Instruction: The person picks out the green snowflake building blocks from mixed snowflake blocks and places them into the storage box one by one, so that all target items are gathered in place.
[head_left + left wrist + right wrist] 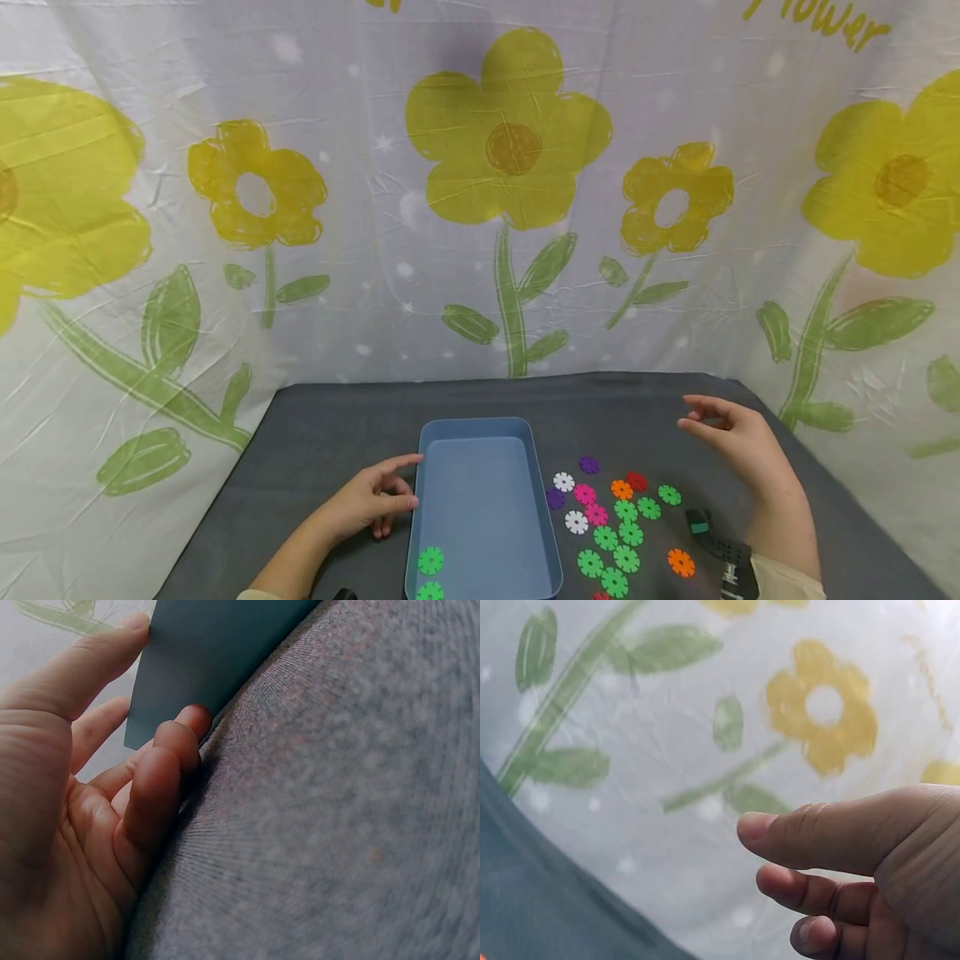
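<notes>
A shallow blue tray (483, 500) lies lengthwise on the dark cloth, with green notched discs (431, 561) in its near left corner. My left hand (367, 500) is beside the tray's left wall, index fingertip and thumb right at the rim. In the left wrist view the lower fingers (154, 787) bend loosely near the cloth, by the tray's side (202, 667). Off to the right, my right hand (738, 442) is held above the table, holding nothing. Its thumb (802, 829) and fingers are apart and loosely bent in the right wrist view.
Right of the tray several notched plastic discs lie spread out: green (631, 532), pink (585, 494), white (576, 522), purple (588, 465), red (637, 481) and orange (681, 562). A flower-printed curtain (360, 317) stands behind and at both sides of the table.
</notes>
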Motion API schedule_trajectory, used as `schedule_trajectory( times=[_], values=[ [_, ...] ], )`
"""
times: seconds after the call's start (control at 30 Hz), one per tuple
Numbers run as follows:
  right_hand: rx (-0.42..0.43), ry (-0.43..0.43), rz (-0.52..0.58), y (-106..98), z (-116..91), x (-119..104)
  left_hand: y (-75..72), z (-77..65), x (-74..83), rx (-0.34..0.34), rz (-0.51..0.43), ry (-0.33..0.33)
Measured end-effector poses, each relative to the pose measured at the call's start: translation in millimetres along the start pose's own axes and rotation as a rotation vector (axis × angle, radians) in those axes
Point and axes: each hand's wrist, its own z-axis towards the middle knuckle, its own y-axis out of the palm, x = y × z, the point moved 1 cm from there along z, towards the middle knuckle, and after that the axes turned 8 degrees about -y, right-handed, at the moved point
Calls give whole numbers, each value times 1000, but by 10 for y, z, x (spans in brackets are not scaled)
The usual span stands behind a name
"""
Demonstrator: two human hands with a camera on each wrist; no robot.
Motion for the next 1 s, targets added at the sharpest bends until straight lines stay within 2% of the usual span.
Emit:
schedule_trajectory(
  times=[0.27, 0.43, 0.63, 0.8, 1.0],
  values=[
    [-139, 56, 61, 130, 47, 365, 0, -5, 6, 5, 4, 2],
    [-260, 133, 112, 278, 56, 576, -8, -4, -1, 4, 14, 8],
    [-363, 199, 94, 449, 42, 739, -3, -4, 6, 9, 12, 4],
    [-372, 213, 85, 546, 51, 795, -2, 1, 7, 13, 18, 2],
    [-330, 228, 9, 578, 77, 837, 2, 10, 3, 15, 18, 1]
  ],
)
